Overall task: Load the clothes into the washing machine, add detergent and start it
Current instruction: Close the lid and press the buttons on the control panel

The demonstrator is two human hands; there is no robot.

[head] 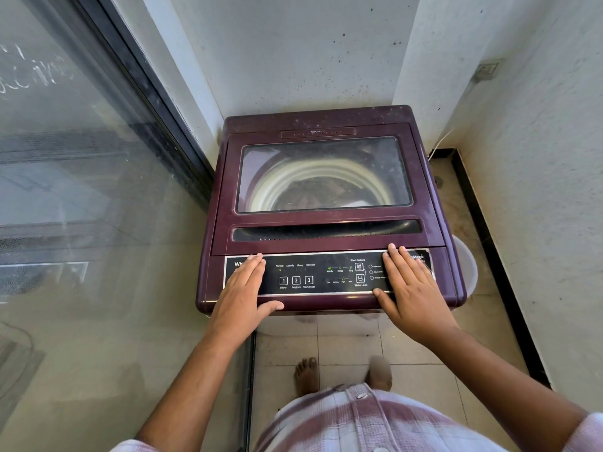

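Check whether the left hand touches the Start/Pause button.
Apart. Head view shows the left hand flat on the left end of the control panel; the Power button and Program button lie uncovered between it and the Start/Pause button.

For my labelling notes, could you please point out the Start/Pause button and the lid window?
Start/Pause button (pixel 308 280): head view, its numbered square.
lid window (pixel 323 174): head view, middle of the glass.

- Control panel (pixel 318 273): 1 Power, 2 Program, 3 Start/Pause.
- Also: Normal, Speedy, Heavy, Delicate; Wash Options; Wash, Rinse, Dry; Water Level.
- Left end: "Whi", partial.
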